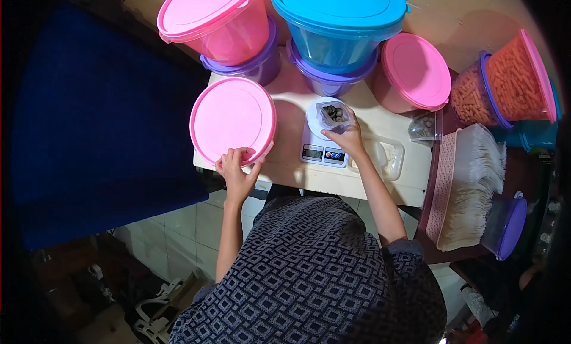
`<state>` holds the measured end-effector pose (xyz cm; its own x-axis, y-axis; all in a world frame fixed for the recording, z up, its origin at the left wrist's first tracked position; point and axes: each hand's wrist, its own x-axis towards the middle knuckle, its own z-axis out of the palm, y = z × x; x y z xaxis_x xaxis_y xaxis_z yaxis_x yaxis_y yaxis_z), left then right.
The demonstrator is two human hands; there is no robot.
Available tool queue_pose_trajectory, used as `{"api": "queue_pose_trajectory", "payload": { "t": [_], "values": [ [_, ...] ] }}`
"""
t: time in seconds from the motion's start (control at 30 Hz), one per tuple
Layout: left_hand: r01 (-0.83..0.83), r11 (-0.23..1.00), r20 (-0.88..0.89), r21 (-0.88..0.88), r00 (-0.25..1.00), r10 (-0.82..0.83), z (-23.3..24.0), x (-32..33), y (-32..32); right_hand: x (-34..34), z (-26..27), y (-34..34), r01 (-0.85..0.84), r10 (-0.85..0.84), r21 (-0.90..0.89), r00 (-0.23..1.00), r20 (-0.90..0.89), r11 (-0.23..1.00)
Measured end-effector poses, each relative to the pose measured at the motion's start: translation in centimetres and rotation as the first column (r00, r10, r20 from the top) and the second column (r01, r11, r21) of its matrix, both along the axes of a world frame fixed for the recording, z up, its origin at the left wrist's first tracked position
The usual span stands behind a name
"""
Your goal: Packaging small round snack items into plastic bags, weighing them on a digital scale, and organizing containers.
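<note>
My left hand (238,170) grips the near rim of a round pink lid (234,121), fingers on top and thumb at its side. That lid sits on a tub at the table's left; the tub's contents are hidden. With my right hand (345,136) I hold a small clear plastic bag (341,124), its mouth spread and dark, greyish pieces (333,113) inside. The bag is over the round white plate (313,119) of a digital kitchen scale (323,154). Part of the plate is hidden behind bag and hand.
A shallow plastic tray (395,159) lies right of the scale. Lidded tubs line the back, including a blue-lidded one (339,49) stacked on a purple-lidded one (332,83). Further right stand a filled bag (423,127), tubs of orange sticks (513,76) and a basket (439,188) of plastic bags.
</note>
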<state>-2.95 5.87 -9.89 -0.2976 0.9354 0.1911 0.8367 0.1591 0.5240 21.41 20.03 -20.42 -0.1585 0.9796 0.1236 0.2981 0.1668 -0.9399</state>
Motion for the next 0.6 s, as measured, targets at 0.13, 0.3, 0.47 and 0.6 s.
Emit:
{"api": "queue_pose_trajectory", "payload": {
  "t": [0.13, 0.3, 0.47, 0.6],
  "values": [
    [0.042, 0.999, 0.034, -0.018, 0.999, -0.042, 0.5, -0.4, -0.3, -0.1, -0.2, 0.0, -0.007, 0.006, -0.017, 0.999, -0.044, 1.000],
    [0.118, 0.990, 0.118, -0.073, 0.987, -0.108, 1.8, -1.1, -0.2, -0.4, -0.1, 0.0, 0.035, -0.036, -0.014, 0.999, -0.041, 0.999],
    [0.229, 0.973, 0.210, -0.026, 0.953, -0.219, 3.3, -1.9, 0.0, -1.5, 1.1, -0.7, 0.076, -0.077, -0.013, 0.978, -0.195, 0.997],
    [0.314, 0.942, 0.297, 0.118, 0.894, -0.335, 4.6, -2.6, 0.8, -2.6, 5.3, -1.5, 0.185, -0.174, 0.054, 0.972, -0.159, 0.981]
  ]
}}
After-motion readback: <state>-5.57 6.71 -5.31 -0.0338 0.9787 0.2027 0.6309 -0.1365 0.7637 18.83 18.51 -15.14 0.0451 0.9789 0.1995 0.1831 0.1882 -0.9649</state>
